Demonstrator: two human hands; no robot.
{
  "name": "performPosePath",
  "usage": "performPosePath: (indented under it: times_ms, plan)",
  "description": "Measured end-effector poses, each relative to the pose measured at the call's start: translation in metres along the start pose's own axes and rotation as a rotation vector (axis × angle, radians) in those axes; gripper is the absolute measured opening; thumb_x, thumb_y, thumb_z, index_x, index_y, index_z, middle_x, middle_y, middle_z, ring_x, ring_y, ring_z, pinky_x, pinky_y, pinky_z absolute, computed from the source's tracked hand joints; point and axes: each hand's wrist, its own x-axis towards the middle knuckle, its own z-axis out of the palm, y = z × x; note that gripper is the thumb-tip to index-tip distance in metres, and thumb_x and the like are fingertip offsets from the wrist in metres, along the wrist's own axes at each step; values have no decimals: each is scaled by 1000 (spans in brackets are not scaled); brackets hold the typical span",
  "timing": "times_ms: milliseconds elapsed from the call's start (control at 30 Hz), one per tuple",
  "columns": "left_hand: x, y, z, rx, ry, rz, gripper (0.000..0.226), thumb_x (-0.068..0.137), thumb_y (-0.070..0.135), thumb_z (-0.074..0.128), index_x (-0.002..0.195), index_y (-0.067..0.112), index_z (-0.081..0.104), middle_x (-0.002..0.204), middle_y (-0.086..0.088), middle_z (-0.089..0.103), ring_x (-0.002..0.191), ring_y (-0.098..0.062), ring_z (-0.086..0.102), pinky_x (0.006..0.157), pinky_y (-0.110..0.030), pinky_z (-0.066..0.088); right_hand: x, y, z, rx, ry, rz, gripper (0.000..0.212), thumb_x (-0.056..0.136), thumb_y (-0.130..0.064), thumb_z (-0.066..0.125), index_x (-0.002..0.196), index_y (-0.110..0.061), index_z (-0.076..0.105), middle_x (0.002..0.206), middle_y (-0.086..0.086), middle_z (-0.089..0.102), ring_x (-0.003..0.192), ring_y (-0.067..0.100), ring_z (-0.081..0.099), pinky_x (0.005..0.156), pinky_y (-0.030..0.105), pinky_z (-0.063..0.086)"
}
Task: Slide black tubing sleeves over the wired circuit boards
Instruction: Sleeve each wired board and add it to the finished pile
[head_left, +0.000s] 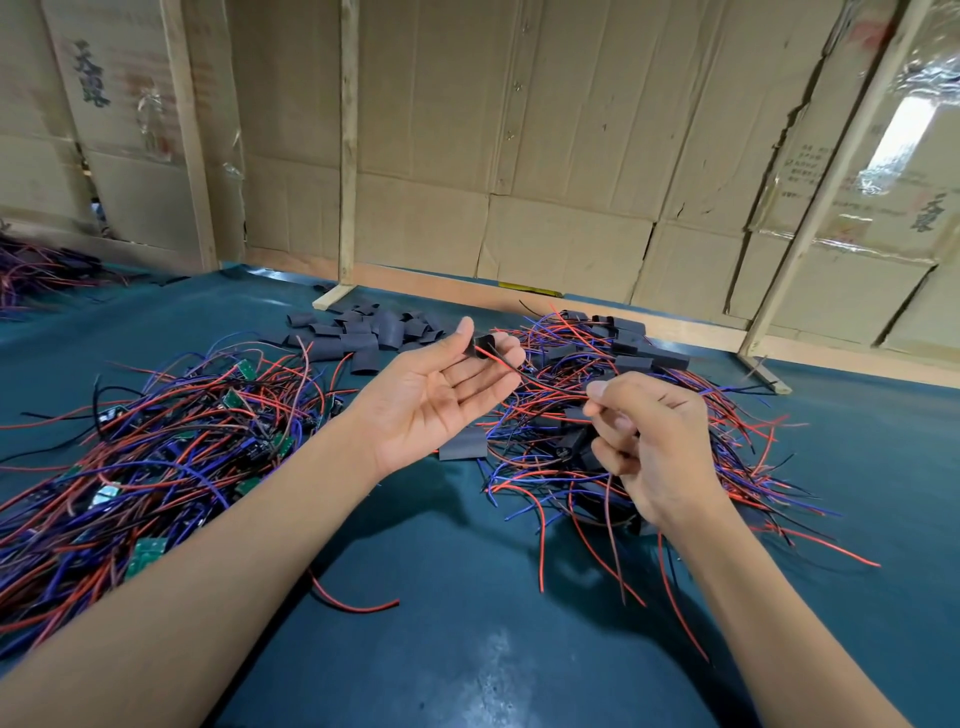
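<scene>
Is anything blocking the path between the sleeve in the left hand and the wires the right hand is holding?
Nothing visible does. The left hand pinches a black sleeve with red and black wires already leading out of it, across open air, to the right hand. The wire piles lie below on the table.

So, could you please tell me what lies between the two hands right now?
In the head view, a red and a black wire span the gap, running from the black sleeve pinched in the left hand to the right hand.
</scene>
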Motion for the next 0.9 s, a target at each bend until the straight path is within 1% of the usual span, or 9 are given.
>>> performPosePath:
  times_ms: [67, 133, 200, 267, 400, 567, 767, 900]
  plan:
    - [0, 0, -1, 2, -3, -5, 33, 95, 25, 63, 110, -2, 74, 116, -14, 71, 111, -23, 69, 86, -34, 58, 0, 1, 1, -5, 21, -4, 29, 84, -3, 66, 69, 17, 51, 47, -1, 30, 42, 13, 15, 45, 16, 20]
    - [0, 1, -2, 10, -9, -17, 33, 96, 24, 64, 114, -2, 72, 118, -15, 70, 114, -26, 67, 86, -36, 58, 1, 0, 2, -4, 39, -1, 24, 84, -6, 67, 63, 2, 60, 48, 0, 27, 43, 14, 14, 45, 16, 20]
    - [0, 1, -3, 20, -16, -28, 32, 97, 24, 64, 118, 0, 70, 122, -15, 69, 118, -28, 65, 87, -38, 57, 2, 0, 2, -2, 50, 7, 29, 86, -6, 66, 58, -8, 63, 49, 1, 26, 43, 14, 13, 44, 16, 20]
    - [0, 2, -4, 15, -24, -31, 33, 97, 23, 64, 120, 0, 68, 124, -15, 67, 121, -29, 63, 88, -39, 57, 1, -1, 3, -6, 57, 14, 33, 87, -6, 66, 54, -12, 63, 50, 2, 28, 43, 15, 13, 43, 17, 19]
    - [-1, 2, -3, 8, -47, -39, 41, 95, 23, 65, 128, -1, 60, 126, -16, 66, 125, -31, 60, 91, -41, 55, 1, -1, 2, -1, 86, 24, 38, 91, -4, 64, 54, -13, 63, 49, 0, 29, 43, 15, 14, 42, 17, 19]
    - [-2, 3, -2, 6, -74, -45, 47, 92, 23, 68, 132, 1, 55, 129, -15, 64, 129, -30, 57, 94, -43, 54, 2, -2, 4, 8, 126, 37, 34, 90, -4, 64, 57, -11, 67, 51, 1, 27, 47, 17, 12, 42, 17, 18]
    - [-3, 3, -2, -21, -81, -28, 47, 92, 17, 65, 134, -2, 53, 129, -17, 63, 128, -33, 57, 92, -43, 55, 3, -4, 4, 65, 145, 76, 29, 91, -6, 64, 62, -7, 66, 49, -2, 30, 43, 14, 13, 40, 17, 16]
    - [-2, 2, -2, -38, -85, -14, 47, 93, 15, 63, 136, -2, 52, 128, -15, 65, 127, -31, 59, 91, -41, 55, 3, -6, 4, 96, 149, 138, 31, 92, -10, 63, 61, -11, 68, 50, -4, 32, 40, 10, 16, 39, 20, 14]
